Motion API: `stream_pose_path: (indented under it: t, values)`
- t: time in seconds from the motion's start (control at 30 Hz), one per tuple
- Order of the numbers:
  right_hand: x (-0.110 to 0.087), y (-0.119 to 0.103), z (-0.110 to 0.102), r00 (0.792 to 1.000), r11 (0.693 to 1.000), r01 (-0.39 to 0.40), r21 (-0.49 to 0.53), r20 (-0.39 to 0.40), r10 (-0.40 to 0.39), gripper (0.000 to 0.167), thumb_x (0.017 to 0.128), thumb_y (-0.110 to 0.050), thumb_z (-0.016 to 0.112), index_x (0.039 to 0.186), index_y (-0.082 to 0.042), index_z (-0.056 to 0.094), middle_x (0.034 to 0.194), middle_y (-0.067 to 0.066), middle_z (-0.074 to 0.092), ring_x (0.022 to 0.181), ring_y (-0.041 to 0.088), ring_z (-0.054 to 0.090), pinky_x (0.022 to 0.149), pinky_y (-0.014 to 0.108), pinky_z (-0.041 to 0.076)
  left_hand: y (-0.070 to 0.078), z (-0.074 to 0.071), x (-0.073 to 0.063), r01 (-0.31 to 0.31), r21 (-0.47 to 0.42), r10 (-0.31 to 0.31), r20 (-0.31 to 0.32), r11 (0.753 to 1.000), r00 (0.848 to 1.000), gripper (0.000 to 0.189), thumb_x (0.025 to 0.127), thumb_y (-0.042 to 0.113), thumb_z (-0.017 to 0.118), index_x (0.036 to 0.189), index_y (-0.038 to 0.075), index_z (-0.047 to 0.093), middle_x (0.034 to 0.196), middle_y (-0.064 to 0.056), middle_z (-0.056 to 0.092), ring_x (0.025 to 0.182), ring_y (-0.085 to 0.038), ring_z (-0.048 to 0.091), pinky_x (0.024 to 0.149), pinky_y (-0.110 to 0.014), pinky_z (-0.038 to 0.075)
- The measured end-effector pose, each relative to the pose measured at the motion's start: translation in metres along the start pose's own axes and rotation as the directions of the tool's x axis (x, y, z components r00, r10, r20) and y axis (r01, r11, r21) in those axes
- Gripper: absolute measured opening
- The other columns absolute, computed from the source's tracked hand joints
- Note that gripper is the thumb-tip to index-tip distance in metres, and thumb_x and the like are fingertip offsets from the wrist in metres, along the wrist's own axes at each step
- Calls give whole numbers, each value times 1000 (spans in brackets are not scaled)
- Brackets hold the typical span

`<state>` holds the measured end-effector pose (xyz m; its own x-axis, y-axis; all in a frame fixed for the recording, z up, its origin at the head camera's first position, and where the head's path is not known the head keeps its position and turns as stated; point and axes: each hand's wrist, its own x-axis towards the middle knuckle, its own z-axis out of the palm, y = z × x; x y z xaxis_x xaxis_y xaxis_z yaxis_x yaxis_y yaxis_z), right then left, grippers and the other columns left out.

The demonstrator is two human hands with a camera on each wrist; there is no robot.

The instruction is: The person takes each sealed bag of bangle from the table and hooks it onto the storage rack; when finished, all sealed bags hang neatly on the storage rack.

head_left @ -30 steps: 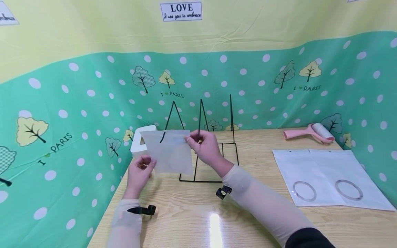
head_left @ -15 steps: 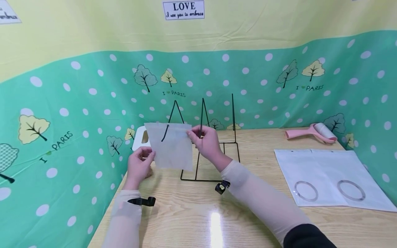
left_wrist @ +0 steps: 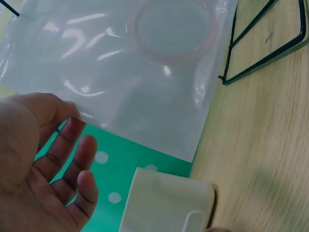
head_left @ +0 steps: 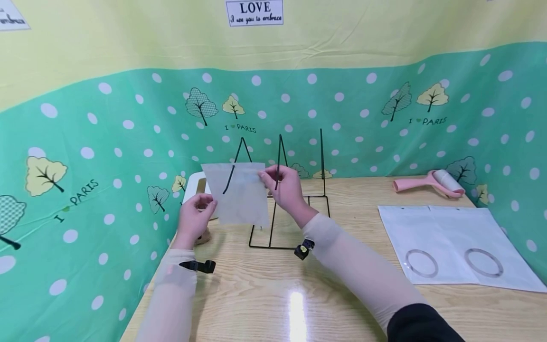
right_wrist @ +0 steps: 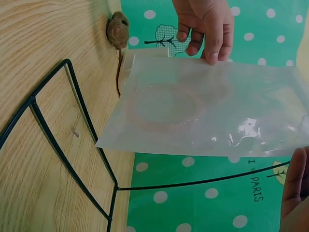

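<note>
A translucent plastic bag [head_left: 243,204] is held up above the table, and a pale pink ring [right_wrist: 166,126] shows at its lower part. Thumb and fingers of my left hand [head_left: 194,218] pinch its left edge; in the left wrist view the other fingers of the left hand [left_wrist: 46,159] are loosely curled. My right hand [head_left: 288,190] pinches the upper right corner. Behind the hands stands a black wire rack [head_left: 273,223] with upright angled prongs. One prong [head_left: 228,179] crosses the bag's upper part in the head view.
A white box [left_wrist: 166,200] stands at the left back, near a small brown rounded object [right_wrist: 118,31] with a thin dark cord. At right lie a pink-handled lint roller [head_left: 427,183] and flat white bags [head_left: 444,223] marked with two grey rings. Patterned cloth [head_left: 342,118] surrounds the table.
Both hands have raised the bag, so more of the prong now overlaps it. The left hand has risen more than the right. The things at right have kept their places.
</note>
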<state>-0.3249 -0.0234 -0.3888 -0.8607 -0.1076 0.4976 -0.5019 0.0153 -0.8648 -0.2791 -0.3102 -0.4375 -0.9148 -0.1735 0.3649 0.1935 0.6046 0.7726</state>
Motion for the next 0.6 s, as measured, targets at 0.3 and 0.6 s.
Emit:
stream_pose_path:
  t: [0.3, 0.6]
  values:
    - [8, 4, 0, 999, 998, -22, 61, -23, 24, 19, 97, -25, 79, 97, -6, 78, 83, 8, 70, 69, 26, 68, 61, 42, 60, 8, 0, 11, 33, 5, -33, 12, 999, 999, 21, 102, 23, 71, 113, 5, 71, 109, -13, 70, 92, -24, 63, 76, -28, 51]
    - [18, 10, -1, 998, 996, -11, 90, -57, 16, 20, 95, -24, 81, 100, -5, 81, 86, 9, 73, 72, 21, 69, 68, 55, 60, 10, 3, 23, 36, -4, -36, 7, 999, 999, 22, 103, 23, 70, 113, 4, 71, 109, -14, 70, 91, -25, 61, 75, -31, 49]
